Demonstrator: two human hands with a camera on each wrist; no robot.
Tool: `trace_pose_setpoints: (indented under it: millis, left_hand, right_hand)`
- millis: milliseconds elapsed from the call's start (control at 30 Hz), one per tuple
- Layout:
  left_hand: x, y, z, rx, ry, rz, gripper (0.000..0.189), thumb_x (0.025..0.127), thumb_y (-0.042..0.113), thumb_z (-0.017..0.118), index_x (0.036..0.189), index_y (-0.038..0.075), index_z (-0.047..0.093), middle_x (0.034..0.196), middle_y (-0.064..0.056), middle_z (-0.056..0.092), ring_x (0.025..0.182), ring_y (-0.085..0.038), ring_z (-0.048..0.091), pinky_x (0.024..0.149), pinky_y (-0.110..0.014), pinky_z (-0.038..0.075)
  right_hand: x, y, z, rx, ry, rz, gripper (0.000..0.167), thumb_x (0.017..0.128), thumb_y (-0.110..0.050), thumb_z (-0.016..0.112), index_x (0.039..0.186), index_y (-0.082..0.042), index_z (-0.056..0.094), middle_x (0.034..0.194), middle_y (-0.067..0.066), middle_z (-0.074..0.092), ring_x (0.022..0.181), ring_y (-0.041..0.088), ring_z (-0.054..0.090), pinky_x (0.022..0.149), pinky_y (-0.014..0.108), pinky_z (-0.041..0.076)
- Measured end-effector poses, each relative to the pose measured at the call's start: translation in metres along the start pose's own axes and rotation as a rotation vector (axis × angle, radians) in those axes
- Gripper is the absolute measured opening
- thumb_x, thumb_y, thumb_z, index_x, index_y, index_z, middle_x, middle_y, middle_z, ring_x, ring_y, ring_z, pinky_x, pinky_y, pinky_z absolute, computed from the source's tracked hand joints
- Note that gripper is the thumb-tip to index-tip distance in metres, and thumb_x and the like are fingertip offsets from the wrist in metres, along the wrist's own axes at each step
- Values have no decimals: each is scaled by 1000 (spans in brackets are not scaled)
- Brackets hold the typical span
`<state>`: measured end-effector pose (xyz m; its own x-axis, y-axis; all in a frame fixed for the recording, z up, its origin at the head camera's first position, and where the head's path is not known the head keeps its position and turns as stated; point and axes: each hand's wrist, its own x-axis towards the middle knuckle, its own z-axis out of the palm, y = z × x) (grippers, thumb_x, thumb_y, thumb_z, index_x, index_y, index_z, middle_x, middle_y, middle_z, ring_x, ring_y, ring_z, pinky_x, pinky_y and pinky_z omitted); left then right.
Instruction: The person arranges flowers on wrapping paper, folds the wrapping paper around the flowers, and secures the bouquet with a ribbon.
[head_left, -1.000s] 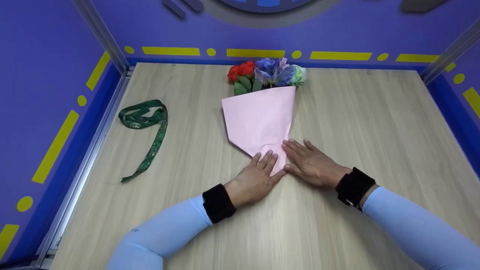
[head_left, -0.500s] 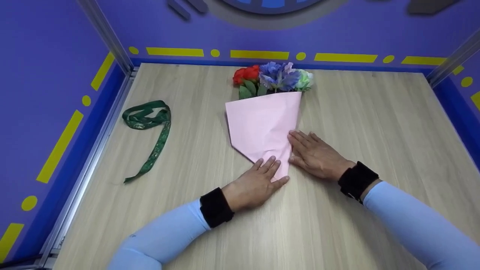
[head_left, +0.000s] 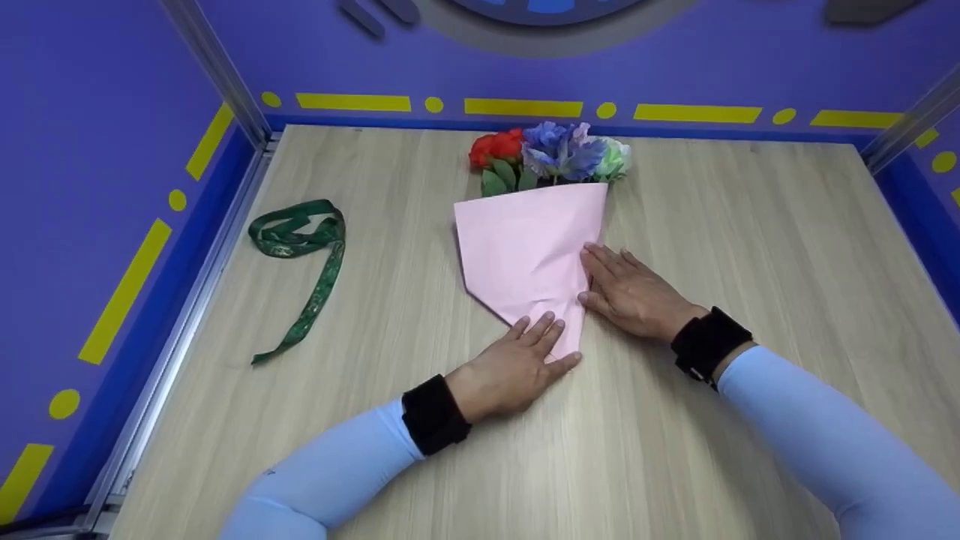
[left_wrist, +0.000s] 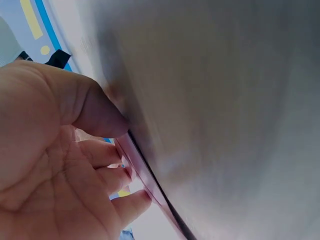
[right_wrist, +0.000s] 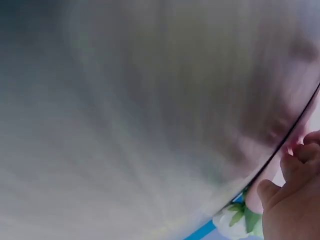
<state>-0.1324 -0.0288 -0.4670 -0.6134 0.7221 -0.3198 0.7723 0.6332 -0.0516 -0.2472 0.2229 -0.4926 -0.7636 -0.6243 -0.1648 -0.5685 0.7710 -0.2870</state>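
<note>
Touching one pink wrapper (head_left: 521,247) round one bouquet (head_left: 559,154), two hands (head_left: 510,371) (head_left: 637,292) lie apart, outstretched.

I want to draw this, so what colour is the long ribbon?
The ribbon is dark green with small pale markings; the head view shows it best.

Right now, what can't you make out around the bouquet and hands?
- Inside of the pink paper: head view, hidden by the paper itself.
- Paper's lower end: head view, partly covered by the left hand.
- Print on the green ribbon: head view, too small.
- Rest of the right hand: right wrist view, cut off by the edges.
- Tabletop detail: both wrist views, blurred.
</note>
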Motion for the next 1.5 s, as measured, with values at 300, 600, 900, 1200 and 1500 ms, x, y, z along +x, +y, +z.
trace_pose_setpoints:
  millis: [300, 600, 900, 1200, 1500]
  left_hand:
    - [1, 2, -1, 14, 18, 1, 56, 112, 25, 41, 167, 31, 33, 174, -19, 23, 163, -33, 18, 131, -49, 23]
    - [0, 0, 1, -4, 12, -8, 55, 112, 26, 41, 167, 32, 33, 174, -18, 22, 163, -32, 17, 131, -49, 22]
    - [2, 2, 0, -7, 11, -19, 54, 113, 27, 39, 166, 32, 34, 174, -17, 22, 163, -31, 18, 131, -47, 24]
    - [0, -2, 1, -14, 27, -3, 53, 113, 25, 41, 165, 33, 37, 174, -16, 25, 163, -31, 19, 131, -46, 22]
    - [0, -5, 0, -58, 27, -3, 53, 113, 25, 40, 165, 34, 37, 174, -15, 23, 164, -30, 17, 132, -45, 20]
  right_hand:
    - [10, 13, -4, -28, -70, 74, 82, 113, -52, 37, 167, 3, 10, 176, 22, 8, 164, 40, 8, 130, 63, 6]
    - [20, 12, -7, -55, -32, 82, 81, 113, -52, 37, 167, 4, 14, 175, 24, 13, 163, 42, 12, 128, 66, 6]
    - [30, 26, -11, -37, -36, 93, 78, 112, -56, 34, 168, -4, 20, 175, 19, 20, 163, 41, 13, 128, 66, 4]
    - [29, 23, -17, -55, -36, 78, 76, 112, -53, 38, 165, 1, 27, 171, 22, 28, 161, 40, 22, 128, 65, 10]
    - [31, 29, -15, -56, -45, 77, 81, 112, -55, 40, 167, 0, 18, 174, 23, 19, 162, 41, 15, 128, 66, 10]
